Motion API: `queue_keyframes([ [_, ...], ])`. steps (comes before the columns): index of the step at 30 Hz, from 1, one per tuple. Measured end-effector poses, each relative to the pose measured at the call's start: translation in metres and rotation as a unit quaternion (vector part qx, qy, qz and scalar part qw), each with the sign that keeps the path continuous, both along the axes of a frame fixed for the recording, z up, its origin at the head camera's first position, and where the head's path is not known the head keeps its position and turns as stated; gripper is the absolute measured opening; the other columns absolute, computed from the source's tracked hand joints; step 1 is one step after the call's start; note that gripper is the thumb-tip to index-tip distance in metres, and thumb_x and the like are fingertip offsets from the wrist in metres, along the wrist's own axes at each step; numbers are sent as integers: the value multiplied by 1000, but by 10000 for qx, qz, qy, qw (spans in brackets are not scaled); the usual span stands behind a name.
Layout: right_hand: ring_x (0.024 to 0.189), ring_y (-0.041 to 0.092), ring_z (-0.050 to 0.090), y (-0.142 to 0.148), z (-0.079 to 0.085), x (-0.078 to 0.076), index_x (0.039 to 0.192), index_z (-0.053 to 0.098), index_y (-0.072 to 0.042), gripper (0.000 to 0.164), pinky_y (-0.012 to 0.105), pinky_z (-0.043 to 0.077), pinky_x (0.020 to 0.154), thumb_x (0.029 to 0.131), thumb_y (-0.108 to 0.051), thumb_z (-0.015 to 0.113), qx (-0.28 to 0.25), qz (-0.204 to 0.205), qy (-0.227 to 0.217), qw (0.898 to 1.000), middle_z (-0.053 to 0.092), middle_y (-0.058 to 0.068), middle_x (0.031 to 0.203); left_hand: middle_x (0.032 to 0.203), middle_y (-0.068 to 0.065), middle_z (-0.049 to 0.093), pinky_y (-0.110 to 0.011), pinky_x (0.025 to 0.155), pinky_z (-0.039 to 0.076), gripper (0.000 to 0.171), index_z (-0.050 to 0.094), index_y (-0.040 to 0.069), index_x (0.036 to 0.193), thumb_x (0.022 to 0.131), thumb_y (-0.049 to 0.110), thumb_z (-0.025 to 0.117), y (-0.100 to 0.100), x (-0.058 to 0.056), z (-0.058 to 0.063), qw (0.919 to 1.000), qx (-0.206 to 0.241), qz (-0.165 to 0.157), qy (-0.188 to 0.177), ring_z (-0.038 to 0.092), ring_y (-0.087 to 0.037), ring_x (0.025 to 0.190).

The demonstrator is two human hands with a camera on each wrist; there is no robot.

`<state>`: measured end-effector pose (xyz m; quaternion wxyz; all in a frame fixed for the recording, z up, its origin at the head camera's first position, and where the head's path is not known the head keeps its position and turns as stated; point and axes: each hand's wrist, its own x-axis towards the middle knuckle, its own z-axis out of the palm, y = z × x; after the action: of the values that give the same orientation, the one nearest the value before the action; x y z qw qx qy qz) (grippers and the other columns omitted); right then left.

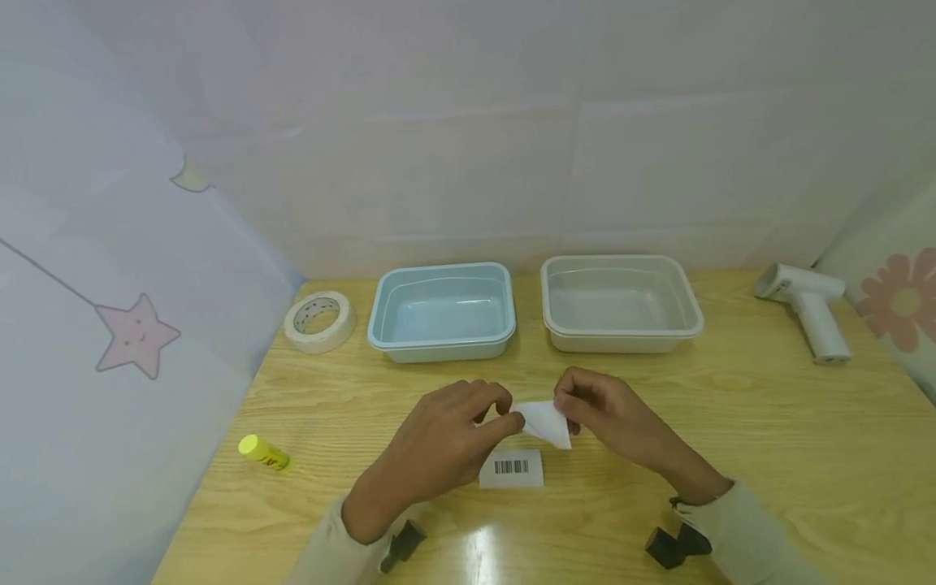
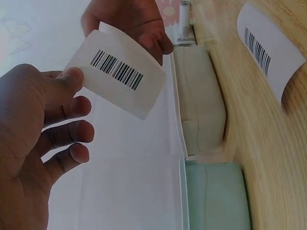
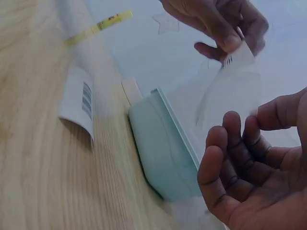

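Two hands, left hand (image 1: 449, 439) and right hand (image 1: 613, 416), pinch the held label (image 1: 544, 422) beyond the loose label (image 1: 512, 469) in the head view, its barcode (image 2: 116, 70) visible in the left wrist view, apart from the loose label in the right wrist view.

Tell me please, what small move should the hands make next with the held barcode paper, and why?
Probably the right hand should gently draw back the upturned edge of the held barcode paper while the left hand steadies it. Both hands pinch that paper, and its edge curls up near the right hand; whether a separate layer is lifting, I cannot tell.
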<state>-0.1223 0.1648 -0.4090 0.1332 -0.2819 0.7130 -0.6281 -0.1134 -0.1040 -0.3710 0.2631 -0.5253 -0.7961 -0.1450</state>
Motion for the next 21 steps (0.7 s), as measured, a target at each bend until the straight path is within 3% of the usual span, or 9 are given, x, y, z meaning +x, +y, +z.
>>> queue_keyframes([
  [3,74,36,55,18,-8,-13,99,59,-2,19,39,53,66,107,-16,51,357,-161,-288,9988,57,18,83,101,1,59,-18,60,41,5,67,15,100,100,11,63,-7,-3,4,9994,223,67,-253,47,-8,71],
  [5,73,34,56,31,-15,-21,100,60,-1,21,39,53,65,107,-19,51,706,-124,-406,9966,59,15,82,101,4,60,-18,61,44,4,65,15,100,101,17,62,-12,-6,5,9968,434,141,-659,50,-7,73],
  [8,66,25,55,45,-25,-29,99,62,-2,24,34,51,59,107,-22,52,1336,30,-420,9901,60,12,79,95,7,60,-21,61,48,3,62,17,100,100,18,65,-21,-12,4,9784,931,171,-1840,53,-7,74],
  [10,62,16,53,50,-32,-33,97,64,-6,25,30,49,56,106,-26,54,1891,57,-197,9817,61,7,76,89,4,60,-24,60,50,5,61,18,100,100,16,65,-26,-16,1,9456,1426,129,-2921,54,-9,71],
  [12,58,9,50,53,-36,-34,94,66,-10,26,26,47,53,106,-31,55,2507,-67,214,9678,60,0,71,84,-3,60,-28,60,51,5,60,17,100,100,12,64,-30,-19,-3,8972,1966,-24,-3954,56,-18,69],
  [14,56,5,49,54,-37,-33,91,67,-13,27,25,47,53,105,-33,55,3111,-354,771,9466,58,-6,68,83,-10,59,-30,61,51,4,60,14,102,101,10,61,-33,-20,-7,8467,2418,-163,-4737,57,-27,70],
  [16,55,4,47,52,-31,-30,91,67,-12,28,24,45,53,105,-34,55,3603,-761,1311,9204,55,-9,67,85,-16,58,-31,60,50,4,60,10,105,102,7,58,-35,-21,-11,8096,2699,-335,-5202,55,-35,70],
  [19,55,4,44,43,-15,-22,92,66,-10,26,24,43,51,105,-30,55,3935,-1431,1980,8863,50,-10,67,93,-21,59,-29,61,50,8,59,7,111,104,6,55,-37,-21,-18,7819,2943,-578,-5465,54,-38,73],
  [21,57,5,46,32,-4,-17,95,65,-11,24,24,44,52,106,-29,55,3716,-1705,2160,8867,50,-9,68,100,-25,59,-28,62,50,13,58,4,116,104,4,54,-38,-21,-24,7704,3054,-777,-5542,54,-38,74],
])
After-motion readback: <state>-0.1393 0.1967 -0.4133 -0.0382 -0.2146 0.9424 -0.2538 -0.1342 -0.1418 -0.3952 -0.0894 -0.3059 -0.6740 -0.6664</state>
